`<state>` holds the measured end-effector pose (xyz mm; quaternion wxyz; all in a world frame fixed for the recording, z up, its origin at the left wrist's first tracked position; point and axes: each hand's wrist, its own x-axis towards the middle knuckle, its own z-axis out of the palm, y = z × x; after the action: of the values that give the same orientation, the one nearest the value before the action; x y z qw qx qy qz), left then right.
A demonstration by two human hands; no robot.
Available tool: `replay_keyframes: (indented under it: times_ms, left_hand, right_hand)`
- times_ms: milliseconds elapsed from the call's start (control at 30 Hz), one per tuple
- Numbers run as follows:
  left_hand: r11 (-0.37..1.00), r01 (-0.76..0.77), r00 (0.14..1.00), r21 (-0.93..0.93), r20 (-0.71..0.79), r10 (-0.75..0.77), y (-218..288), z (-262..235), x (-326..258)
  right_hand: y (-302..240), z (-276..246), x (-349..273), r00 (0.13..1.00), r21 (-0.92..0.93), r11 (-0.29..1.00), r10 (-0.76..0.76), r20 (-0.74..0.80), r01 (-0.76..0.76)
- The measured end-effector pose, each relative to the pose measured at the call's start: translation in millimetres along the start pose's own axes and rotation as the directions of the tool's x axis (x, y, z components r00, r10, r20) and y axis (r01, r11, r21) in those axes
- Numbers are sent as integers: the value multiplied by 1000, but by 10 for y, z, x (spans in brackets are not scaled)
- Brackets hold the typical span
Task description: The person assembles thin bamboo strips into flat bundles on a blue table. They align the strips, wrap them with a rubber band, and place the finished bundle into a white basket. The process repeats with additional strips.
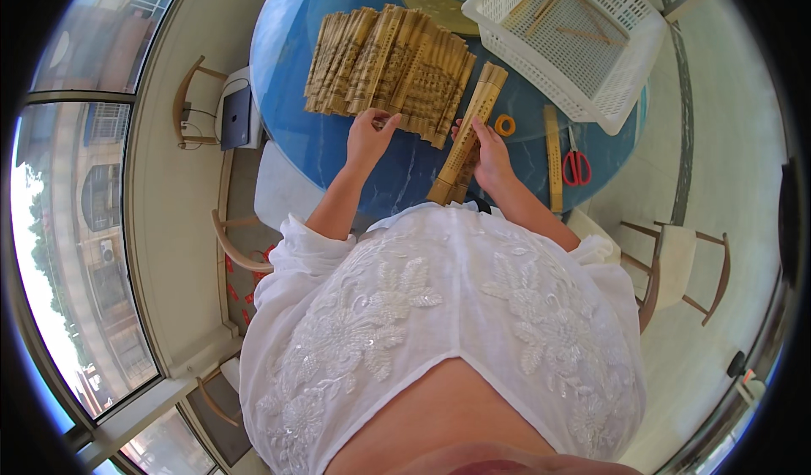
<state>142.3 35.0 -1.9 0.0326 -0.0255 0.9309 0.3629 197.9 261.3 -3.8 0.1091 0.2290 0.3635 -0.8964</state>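
Observation:
My right hand (492,161) is closed around a small bundle of long, narrow tan packets (475,124) with dark printing. The bundle slants, its lower end close to my white top. At the near edge of a large pile of similar printed packets (389,61), my left hand (367,139) has its thumb and fingers curled together. What those fingers hold, if anything, is too small to make out. Just right of the bundle lies a roll of yellow-orange tape (505,125). Farther right are a single tan packet (553,158) and scissors with red handles (577,166).
A white plastic basket (541,78) with a few thin tan pieces inside stands at the far right of the round blue table (283,95). Behind the pile is a round golden turntable (431,2). A laptop (236,114) rests on a seat at left. Chairs (676,264) surround the table.

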Motion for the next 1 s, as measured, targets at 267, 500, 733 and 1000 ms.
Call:
replay_keyframes:
  times_ms: [267, 500, 733, 1000]
  left_hand:
    - [833, -80, 972, 548, -141, 186, -288, -74, 543]
    - [837, -14, 994, 548, -86, 73, -135, -56, 590]
    - [821, -40, 987, 569, -106, 122, -273, -70, 594]
    - [806, -43, 992, 590, -68, 103, -172, -115, 607]
  right_hand:
    - [0, 20, -20, 1000, -5, 1000, -1, 2, 1]
    - [-22, -17, -27, 1000, 26, 1000, -12, -11, 12]
    - [-12, -39, -19, 999, 31, 999, -37, 39, 36]
    - [-87, -75, -99, 997, 32, 996, -79, -9, 79]
